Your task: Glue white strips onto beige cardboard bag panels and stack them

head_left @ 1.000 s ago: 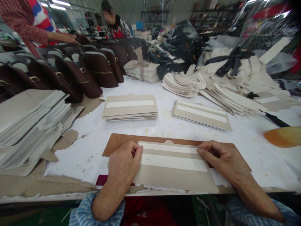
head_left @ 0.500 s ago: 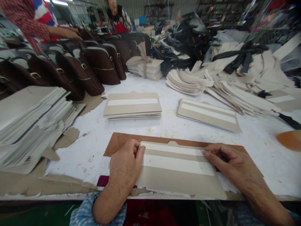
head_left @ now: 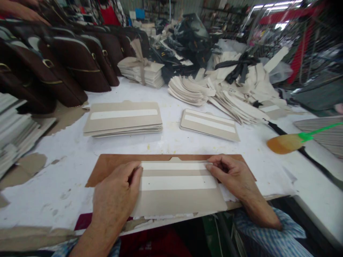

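Observation:
A beige panel with two white strips and a small tab on its top edge lies over a brown leather-like piece. My left hand pinches the panel's upper left corner between thumb and fingers. At the upper right corner, my right hand grips the same panel with thumb and fingertips. Beyond my hands sits a stack of similar beige panels. A smaller pile of strip-marked panels is to its right.
Dark brown bags stand in rows at the back left, near another person's arm. Cut beige pieces and a tied bundle lie further back. An amber paddle-shaped thing with a green end is on the right.
The camera view has turned to the right. The beige panel now sits straighter along the brown piece's far edge. Both hands keep hold of its upper corners.

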